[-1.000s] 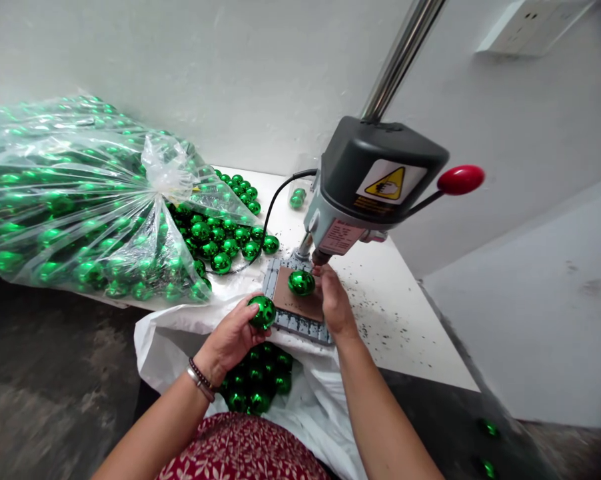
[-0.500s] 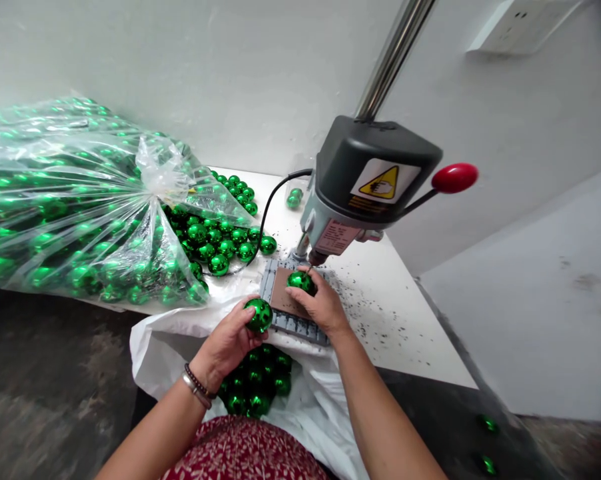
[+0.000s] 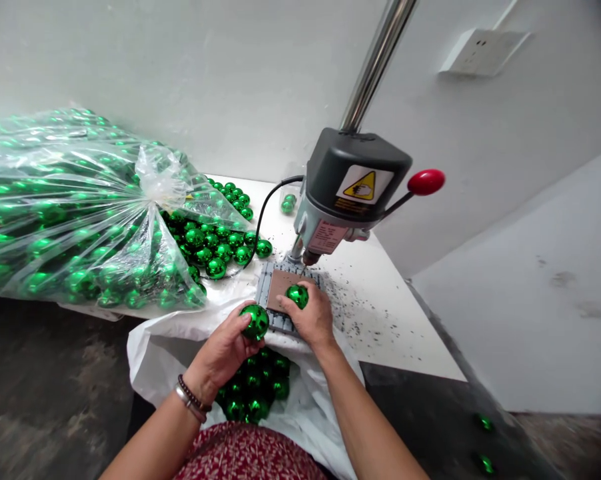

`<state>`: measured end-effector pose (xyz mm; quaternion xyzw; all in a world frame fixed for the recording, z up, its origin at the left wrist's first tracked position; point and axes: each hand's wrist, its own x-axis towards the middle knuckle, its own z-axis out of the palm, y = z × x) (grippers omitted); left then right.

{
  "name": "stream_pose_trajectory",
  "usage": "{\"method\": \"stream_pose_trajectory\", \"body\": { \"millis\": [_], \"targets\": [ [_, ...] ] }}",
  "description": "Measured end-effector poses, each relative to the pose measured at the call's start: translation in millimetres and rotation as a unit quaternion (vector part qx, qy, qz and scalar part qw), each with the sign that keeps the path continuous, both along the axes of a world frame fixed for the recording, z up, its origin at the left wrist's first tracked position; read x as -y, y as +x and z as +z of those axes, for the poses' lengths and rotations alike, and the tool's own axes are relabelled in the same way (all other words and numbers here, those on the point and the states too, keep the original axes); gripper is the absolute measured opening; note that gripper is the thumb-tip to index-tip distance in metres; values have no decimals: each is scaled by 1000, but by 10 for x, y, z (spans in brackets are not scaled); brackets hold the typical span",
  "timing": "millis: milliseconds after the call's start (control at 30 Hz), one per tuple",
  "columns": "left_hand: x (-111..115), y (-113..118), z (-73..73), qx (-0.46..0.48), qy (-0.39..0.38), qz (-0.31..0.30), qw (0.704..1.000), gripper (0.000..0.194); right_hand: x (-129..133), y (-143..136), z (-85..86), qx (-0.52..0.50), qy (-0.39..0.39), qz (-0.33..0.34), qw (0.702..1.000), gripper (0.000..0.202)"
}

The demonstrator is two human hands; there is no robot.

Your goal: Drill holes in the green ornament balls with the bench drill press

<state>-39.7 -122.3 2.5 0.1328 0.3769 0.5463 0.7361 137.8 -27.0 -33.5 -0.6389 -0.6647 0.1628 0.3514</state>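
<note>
In my left hand (image 3: 230, 347) is a shiny green ball (image 3: 255, 323), gripped between thumb and fingers just left of the drill press base (image 3: 263, 283). A second green ball (image 3: 297, 297) is pinched by my right hand (image 3: 314, 317) over the brown board (image 3: 280, 283) on that base. The drill press head (image 3: 355, 177), with its thin bit (image 3: 304, 271), stands above and slightly behind the right-hand ball; the bit looks apart from it. Below both hands, a white cloth or sack (image 3: 310, 393) in my lap holds several green balls (image 3: 253, 383).
A big clear plastic bag (image 3: 80, 220) of green balls fills the left of the white table (image 3: 395, 320); loose balls (image 3: 223, 252) spill beside it. A red-knobbed lever (image 3: 426, 182) juts right. Dark shavings lie around the base. Two balls (image 3: 485, 423) rest at lower right.
My right hand has drawn its ball from under the drill bit toward me, baring more of the board. My left hand still holds its ball. The view has shifted slightly.
</note>
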Motion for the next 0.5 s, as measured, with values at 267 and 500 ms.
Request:
{"method": "stream_pose_trajectory", "body": {
  "millis": [267,500],
  "targets": [
    [223,-64,-75,5,-2,-1,1000,63,365,32,4,-25,66,72,995,71],
    [483,-5,-224,15,-41,-27,999,70,947,-53,144,-110,241,189,946,66]
  ]
}}
